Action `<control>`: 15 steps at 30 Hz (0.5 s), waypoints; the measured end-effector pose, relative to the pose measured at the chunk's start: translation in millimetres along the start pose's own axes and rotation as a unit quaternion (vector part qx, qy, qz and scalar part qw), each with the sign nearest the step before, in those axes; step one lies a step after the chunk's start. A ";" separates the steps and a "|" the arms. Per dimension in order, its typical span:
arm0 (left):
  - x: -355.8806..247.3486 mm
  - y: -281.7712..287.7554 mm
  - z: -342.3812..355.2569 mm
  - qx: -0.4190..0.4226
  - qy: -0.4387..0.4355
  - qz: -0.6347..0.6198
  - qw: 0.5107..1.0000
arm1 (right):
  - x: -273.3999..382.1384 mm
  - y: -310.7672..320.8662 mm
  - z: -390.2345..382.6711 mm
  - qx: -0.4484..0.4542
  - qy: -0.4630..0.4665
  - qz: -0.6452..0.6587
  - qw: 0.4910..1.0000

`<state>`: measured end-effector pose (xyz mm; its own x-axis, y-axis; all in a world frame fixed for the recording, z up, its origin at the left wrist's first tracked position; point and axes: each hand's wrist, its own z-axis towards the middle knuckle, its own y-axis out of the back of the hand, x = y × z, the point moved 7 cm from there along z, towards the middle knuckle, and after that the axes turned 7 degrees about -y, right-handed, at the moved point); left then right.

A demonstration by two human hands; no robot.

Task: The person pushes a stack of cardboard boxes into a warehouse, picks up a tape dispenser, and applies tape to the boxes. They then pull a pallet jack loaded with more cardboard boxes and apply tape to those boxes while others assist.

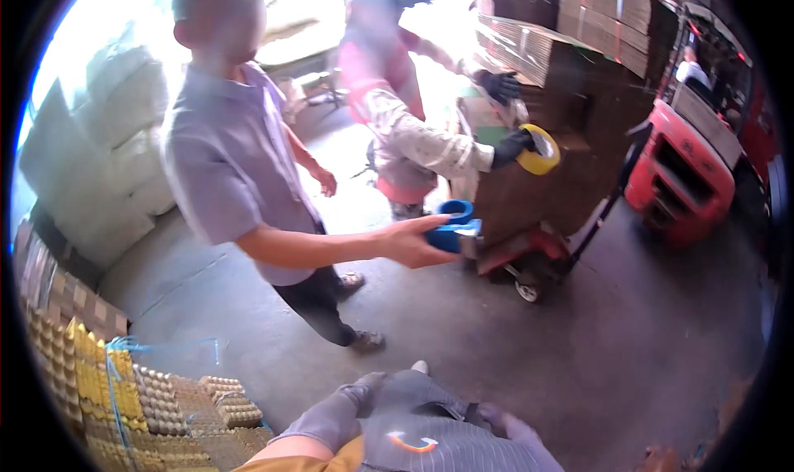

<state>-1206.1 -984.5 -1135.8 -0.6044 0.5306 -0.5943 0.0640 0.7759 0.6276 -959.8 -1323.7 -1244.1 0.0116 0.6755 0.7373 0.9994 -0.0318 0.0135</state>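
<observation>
My left hand [370,383], in a grey-purple covering, rests low in front of me beside the grey striped apron [413,439]. On the apron's other side is my right hand [494,417], close against the cloth. Both hands' fingers are too blurred to make out, and I see nothing clearly held in either. Ahead of me, a person in a light purple shirt [236,141] stretches out a hand [405,242] with a blue tape dispenser [455,228]. It is well apart from my hands.
Another person [389,108] in dark gloves holds a yellow tape roll [539,151] beside stacked brown cardboard [546,100]. Below is a red pallet jack [529,253]; a red forklift [682,166] stands right. Egg trays [157,398] are stacked at lower left, white sacks [99,150] behind.
</observation>
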 end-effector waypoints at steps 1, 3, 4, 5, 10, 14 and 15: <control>11.9 -12.4 -5.6 0.018 0.047 -0.073 0.996 | -27.1 -4.3 -27.6 -0.088 -0.059 -0.037 0.994; 13.7 -27.4 -21.6 0.037 0.074 -0.166 0.983 | -82.7 -9.2 -51.6 -0.043 -0.098 -0.207 0.972; 17.3 -31.9 -35.1 0.032 0.074 -0.177 0.981 | -142.5 -6.5 -47.1 -0.016 -0.124 -0.205 0.971; 26.9 -40.0 -49.3 0.046 0.011 -0.190 0.981 | -129.1 -15.9 -39.9 -0.007 -0.109 -0.210 0.971; 42.0 -80.2 -70.4 0.109 -0.052 -0.170 0.978 | -113.1 12.3 -52.4 -0.063 -0.190 -0.052 0.978; 70.3 -110.0 -38.3 0.130 -0.220 0.210 0.944 | -2.7 15.7 -78.8 -0.155 -0.112 0.005 0.981; 40.3 -94.5 -45.1 0.145 -0.238 0.245 0.929 | 22.1 18.2 -84.2 -0.173 -0.068 -0.041 0.982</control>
<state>-1272.4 -1051.8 -1196.4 -0.0319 0.8815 -0.4712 0.4919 0.4242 0.7603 -944.1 -1371.4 -1170.6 -0.0401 0.7779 0.6271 0.9263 -0.2064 0.3153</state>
